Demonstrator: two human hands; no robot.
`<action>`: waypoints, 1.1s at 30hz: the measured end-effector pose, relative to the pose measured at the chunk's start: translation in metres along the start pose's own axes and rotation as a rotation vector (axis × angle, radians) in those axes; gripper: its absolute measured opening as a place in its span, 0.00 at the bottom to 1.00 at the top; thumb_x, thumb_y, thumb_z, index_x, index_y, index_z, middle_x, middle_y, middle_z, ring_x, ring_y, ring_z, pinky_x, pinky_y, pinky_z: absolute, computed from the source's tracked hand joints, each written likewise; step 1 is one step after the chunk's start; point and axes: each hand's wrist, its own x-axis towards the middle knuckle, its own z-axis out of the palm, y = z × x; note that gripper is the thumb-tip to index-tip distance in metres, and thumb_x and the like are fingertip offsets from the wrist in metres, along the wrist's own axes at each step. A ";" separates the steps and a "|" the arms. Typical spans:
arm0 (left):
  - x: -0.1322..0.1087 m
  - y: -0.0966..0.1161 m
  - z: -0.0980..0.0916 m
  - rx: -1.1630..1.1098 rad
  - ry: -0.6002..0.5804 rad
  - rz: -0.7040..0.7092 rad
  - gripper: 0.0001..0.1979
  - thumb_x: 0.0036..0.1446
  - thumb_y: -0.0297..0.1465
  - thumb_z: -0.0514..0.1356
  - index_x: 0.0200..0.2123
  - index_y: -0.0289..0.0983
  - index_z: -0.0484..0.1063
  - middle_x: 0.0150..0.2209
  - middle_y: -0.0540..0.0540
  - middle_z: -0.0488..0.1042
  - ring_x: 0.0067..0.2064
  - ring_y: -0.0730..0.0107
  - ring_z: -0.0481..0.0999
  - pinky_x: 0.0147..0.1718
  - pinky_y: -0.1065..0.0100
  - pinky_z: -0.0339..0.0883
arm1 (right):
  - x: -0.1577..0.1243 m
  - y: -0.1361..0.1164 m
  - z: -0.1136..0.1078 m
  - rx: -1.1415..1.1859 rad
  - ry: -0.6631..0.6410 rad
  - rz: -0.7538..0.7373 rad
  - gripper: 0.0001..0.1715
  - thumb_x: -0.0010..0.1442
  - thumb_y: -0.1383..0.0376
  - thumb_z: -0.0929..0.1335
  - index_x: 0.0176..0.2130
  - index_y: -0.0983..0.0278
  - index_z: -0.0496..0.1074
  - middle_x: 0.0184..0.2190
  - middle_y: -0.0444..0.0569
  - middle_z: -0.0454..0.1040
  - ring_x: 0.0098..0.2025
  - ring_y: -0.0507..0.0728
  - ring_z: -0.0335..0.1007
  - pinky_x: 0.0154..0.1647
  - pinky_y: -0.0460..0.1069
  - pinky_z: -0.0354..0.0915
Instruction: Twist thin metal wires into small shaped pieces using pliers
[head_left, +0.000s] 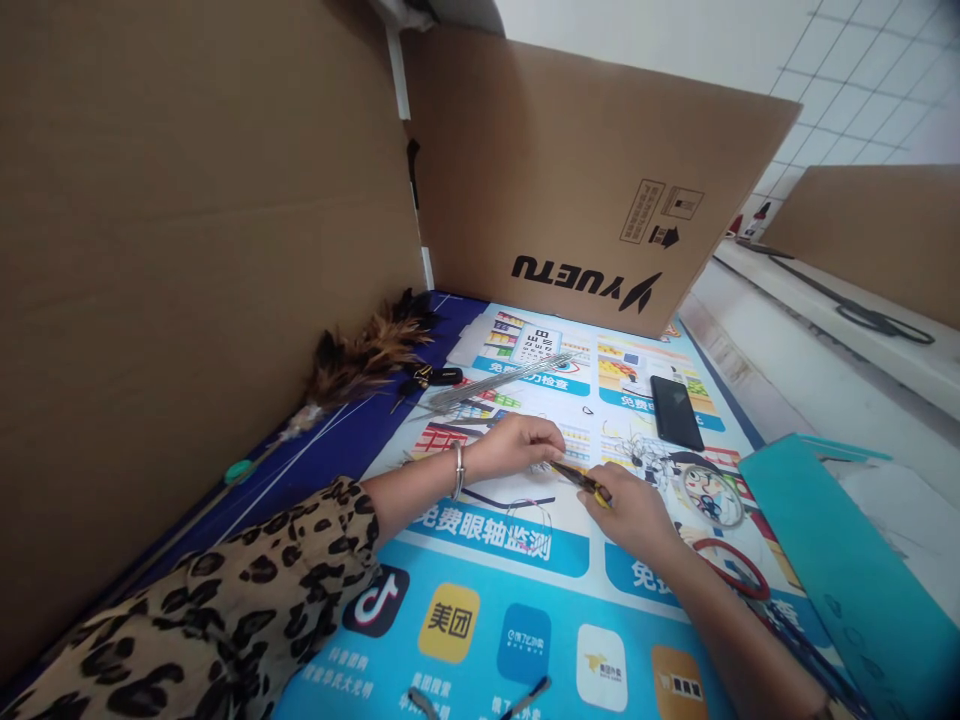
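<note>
My right hand (634,508) is closed around a pair of pliers (576,474) with yellow and black handles, their dark jaws pointing left. The jaw tips are close to the fingertips of my left hand (517,446), which is closed in a pinch. What the pinch holds is too small to make out. Just beyond my left hand lies a bundle of thin silvery wires (510,382). Fine loops of wire (529,520) rest on the printed mat, nearer to me. A loose tangle of thin wire (645,455) is to the right.
A black phone (676,412) and a round hoop with small items (711,495) lie right of my hands, near a red ring (731,568). A teal box (847,560) stands at the right edge. Cardboard walls (585,180) enclose the back and left. Brown feathers (367,350) lie along the left.
</note>
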 end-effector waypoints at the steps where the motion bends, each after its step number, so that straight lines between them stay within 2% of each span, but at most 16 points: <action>1: 0.000 0.001 -0.002 0.026 -0.020 0.032 0.06 0.51 0.30 0.58 0.31 0.36 0.73 0.29 0.49 0.74 0.32 0.75 0.71 0.33 0.74 0.63 | 0.000 0.000 0.000 0.005 0.000 -0.012 0.11 0.56 0.58 0.62 0.38 0.59 0.67 0.33 0.44 0.68 0.33 0.52 0.64 0.27 0.44 0.52; 5: -0.001 0.000 -0.003 0.047 -0.048 0.070 0.06 0.51 0.30 0.57 0.31 0.35 0.73 0.29 0.49 0.74 0.32 0.75 0.71 0.33 0.74 0.63 | 0.000 0.002 0.001 0.038 0.007 -0.027 0.12 0.56 0.57 0.62 0.38 0.59 0.67 0.33 0.45 0.68 0.34 0.52 0.65 0.29 0.45 0.54; 8: 0.001 -0.006 0.000 -0.091 -0.013 -0.031 0.07 0.51 0.32 0.58 0.30 0.34 0.71 0.25 0.49 0.73 0.28 0.77 0.71 0.29 0.75 0.63 | 0.000 0.002 0.002 0.065 0.039 -0.018 0.13 0.56 0.57 0.61 0.39 0.59 0.67 0.34 0.45 0.68 0.34 0.53 0.65 0.30 0.45 0.56; 11: 0.003 -0.012 0.004 -0.275 0.035 -0.159 0.09 0.49 0.34 0.59 0.30 0.33 0.70 0.23 0.49 0.71 0.24 0.78 0.71 0.25 0.76 0.63 | 0.000 0.001 0.003 0.091 0.128 -0.018 0.14 0.57 0.57 0.61 0.40 0.61 0.67 0.34 0.47 0.68 0.35 0.53 0.64 0.32 0.46 0.58; 16: 0.005 -0.017 0.005 -0.428 0.083 -0.271 0.12 0.48 0.35 0.61 0.30 0.31 0.69 0.24 0.47 0.72 0.23 0.76 0.72 0.21 0.77 0.63 | -0.002 0.000 0.005 0.087 0.262 -0.041 0.13 0.58 0.58 0.60 0.39 0.63 0.67 0.35 0.49 0.68 0.37 0.54 0.64 0.36 0.46 0.59; 24: 0.002 -0.012 0.003 -0.388 0.092 -0.319 0.13 0.49 0.38 0.58 0.29 0.32 0.68 0.27 0.46 0.74 0.18 0.82 0.68 0.16 0.78 0.59 | -0.004 -0.001 0.008 -0.096 0.392 -0.169 0.12 0.58 0.61 0.61 0.39 0.64 0.68 0.34 0.51 0.68 0.39 0.56 0.62 0.38 0.48 0.57; 33: 0.001 -0.007 0.005 -0.363 0.085 -0.374 0.13 0.48 0.39 0.58 0.29 0.33 0.68 0.26 0.48 0.73 0.12 0.87 0.56 0.10 0.78 0.44 | -0.004 -0.006 -0.001 -0.415 0.436 -0.278 0.10 0.58 0.64 0.62 0.39 0.64 0.69 0.27 0.50 0.65 0.34 0.56 0.58 0.34 0.50 0.52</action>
